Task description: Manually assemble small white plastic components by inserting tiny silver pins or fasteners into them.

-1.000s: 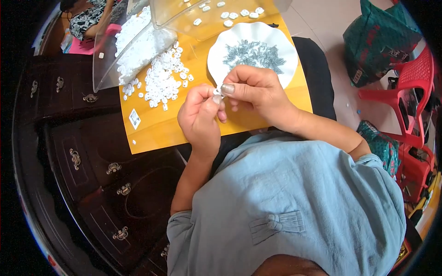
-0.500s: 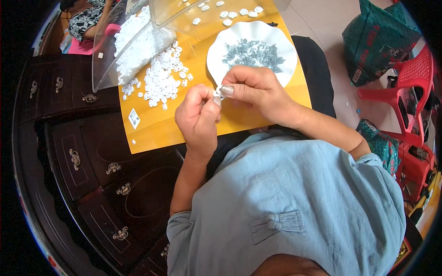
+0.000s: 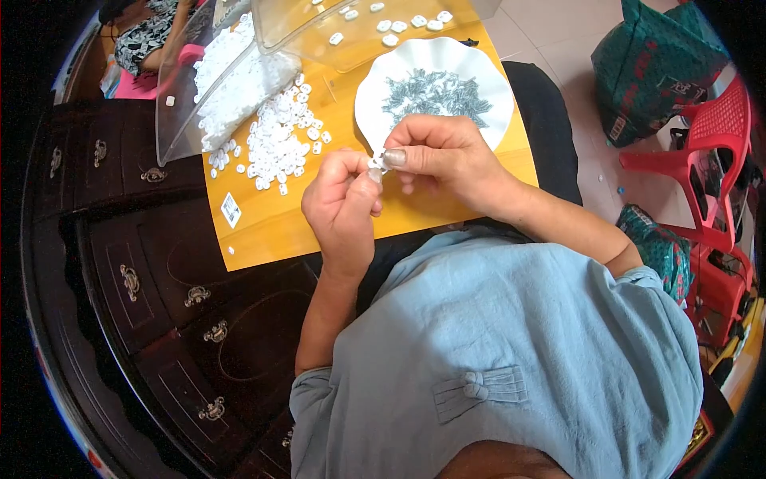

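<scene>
Over the near part of the yellow table, my left hand (image 3: pixel 345 195) pinches a small white plastic piece (image 3: pixel 376 164) between thumb and fingertips. My right hand (image 3: pixel 447 160) is closed at the same piece, thumb and forefinger pressed against it; whether it also grips something tiny is hidden. Just beyond my right hand sits a white plate with a wavy rim (image 3: pixel 369 94), bearing a heap of small grey slim pieces (image 3: pixel 435 94). To the left of my left hand lies a loose pile of small white plastic pieces (image 3: pixel 275 148), of much the same look.
A clear plastic bin (image 3: pixel 177 120) at the far left holds a bag of white pieces (image 3: pixel 239 84). Several white pieces lie near another clear container (image 3: pixel 307 36). Dark drawers (image 3: pixel 152 231) stand left; a red chair (image 3: pixel 710 144) and a green bag (image 3: pixel 646 72) stand right.
Both hands stay together at the white piece, with barely any shift of the fingers. The view of the table has moved very slightly.
</scene>
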Motion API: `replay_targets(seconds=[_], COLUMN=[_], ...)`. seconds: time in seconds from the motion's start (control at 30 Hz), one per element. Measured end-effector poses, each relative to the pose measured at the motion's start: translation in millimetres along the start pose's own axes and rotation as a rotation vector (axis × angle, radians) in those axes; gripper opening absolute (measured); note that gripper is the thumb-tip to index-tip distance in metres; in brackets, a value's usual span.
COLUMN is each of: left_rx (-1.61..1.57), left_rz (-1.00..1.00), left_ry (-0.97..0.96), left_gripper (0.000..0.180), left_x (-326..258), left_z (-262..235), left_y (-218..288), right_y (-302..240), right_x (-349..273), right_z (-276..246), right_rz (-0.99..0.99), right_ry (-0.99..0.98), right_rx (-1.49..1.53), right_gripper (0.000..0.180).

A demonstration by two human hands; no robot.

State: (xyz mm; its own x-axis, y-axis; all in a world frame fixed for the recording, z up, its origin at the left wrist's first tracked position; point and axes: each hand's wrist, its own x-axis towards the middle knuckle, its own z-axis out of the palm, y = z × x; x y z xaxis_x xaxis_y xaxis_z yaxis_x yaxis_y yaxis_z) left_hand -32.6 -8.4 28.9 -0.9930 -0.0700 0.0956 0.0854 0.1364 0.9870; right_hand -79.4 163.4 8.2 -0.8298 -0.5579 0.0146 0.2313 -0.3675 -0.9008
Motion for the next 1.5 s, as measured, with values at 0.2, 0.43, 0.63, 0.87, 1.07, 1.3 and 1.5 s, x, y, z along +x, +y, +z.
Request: replay_targets(seconds=[0.2,0.43,0.63,0.87,1.07,1.3,1.5], left_rx=[-0.237,-0.400,-0.232,-0.063,-0.105,-0.357,-0.385], left_rz=[-0.050,0.057,0.226,0.376,0.477,0.353,0.365], left_ry=[0.041,-0.143,-0.070,-0.075,-0.110,-0.069,-0.042], left_gripper=[0.016,0.030,0.035,0.034,0.037,0.039,0.037], left_x=[0,2,-2,-6,-4,-1,10], left_z=[8,2,5,4,12,27,20], left_y=[3,-5,-13,-9,-3,-4,-33], right_y=[-5,-3,-4,-9,-23,-19,-16], right_x=[1,2,2,-2,-7,-6,0], right_z=[-4,-8,-7,-5,-2,-3,-3], right_rz=[0.029,0.152,0.189,0.199,0.196,0.185,0.173], right_ry=[0.009,-0.125,-0.157,-0.210,-0.219,-0.178,-0.148], right_rx=[0.057,0.194,0.282,0.304,0.299,0.268,0.319], right_gripper=[0.018,0.019,0.019,0.018,0.017,0.020,0.019])
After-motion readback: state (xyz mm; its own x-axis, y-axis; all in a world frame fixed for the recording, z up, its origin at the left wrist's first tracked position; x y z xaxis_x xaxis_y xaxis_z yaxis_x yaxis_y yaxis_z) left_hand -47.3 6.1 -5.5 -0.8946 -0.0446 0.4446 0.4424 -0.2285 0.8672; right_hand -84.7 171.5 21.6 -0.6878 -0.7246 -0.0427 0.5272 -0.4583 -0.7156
